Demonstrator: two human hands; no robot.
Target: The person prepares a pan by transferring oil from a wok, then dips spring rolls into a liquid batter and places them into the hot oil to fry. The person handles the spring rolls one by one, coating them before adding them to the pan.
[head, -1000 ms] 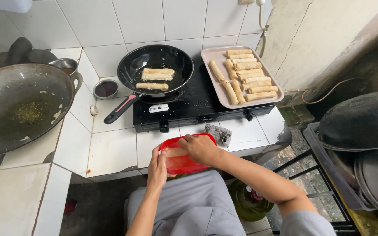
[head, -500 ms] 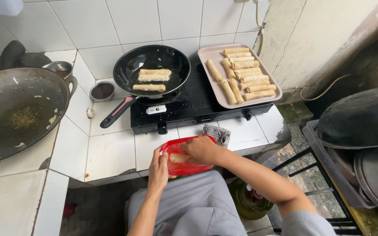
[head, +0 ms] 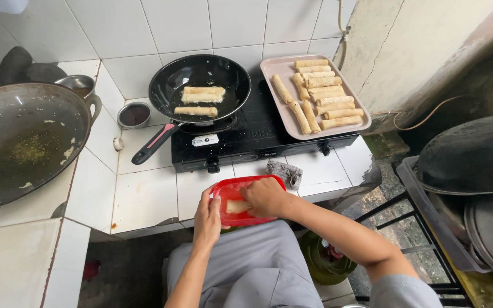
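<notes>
White tiled wall [head: 161,23] and counter [head: 144,194]

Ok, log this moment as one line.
left hand: steadies red container | right hand: on pale roll inside it | pan: three rolls, on stove | tray: rolls

A white-tiled counter [head: 144,199] carries everything. A black gas stove [head: 258,137] sits toward its back right, against the tiled wall. A large wok [head: 24,142] fills the left end. Between them stand a small dark bowl [head: 134,114] and, near it, a small white object [head: 119,144], possibly a garlic clove. A crumpled grey cloth [head: 285,173] lies at the front edge, just before the stove.
</notes>
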